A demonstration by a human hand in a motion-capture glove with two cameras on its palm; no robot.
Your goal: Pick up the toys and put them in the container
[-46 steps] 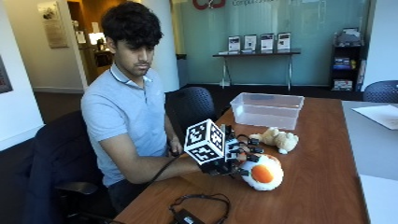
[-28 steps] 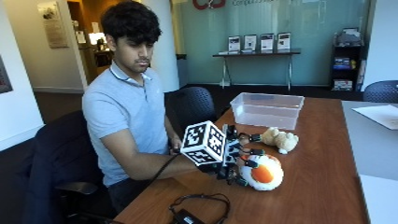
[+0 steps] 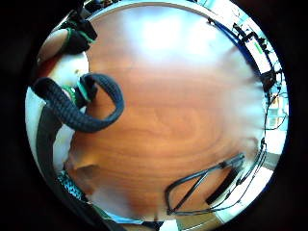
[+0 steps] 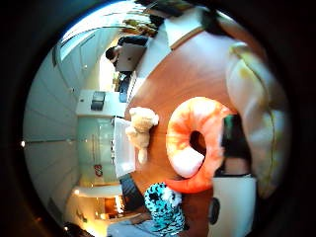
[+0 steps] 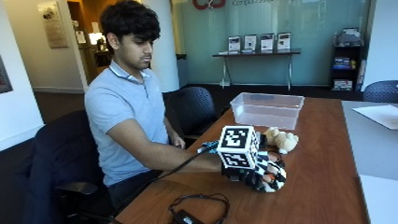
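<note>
Outside view gives us the layout first: the wooden surface [image 5: 323, 154] runs away from the seated person, and the clear plastic container [image 5: 267, 110] stands at its far end, near the edge on the person's side. Between the container and the gloved right hand [image 5: 261, 170] we see bare wood, with only a cream teddy bear [image 5: 281, 139] lying on it just beyond the hand. A black cable loop [image 5: 199, 207] lies at the near edge of the surface, and a sheet of paper [image 5: 379, 115] sits on the grey surface at the far right.

The grip is curled down over an orange and white plush toy [image 5: 271, 176]; its fingers wrap the toy's top and sides, so we read the hand as holding it, with the toy low at the surface. We cannot tell whether it has left the wood.

In the right thumb side palm view, the orange plush toy [image 4: 197, 143] lies close to the palm, curved like a ring with a white belly. The teddy bear [image 4: 140, 129] lies just past it, beside the container [image 4: 122, 150], and a teal spotted plush toy [image 4: 165, 207] sits near the surface's edge.
</note>
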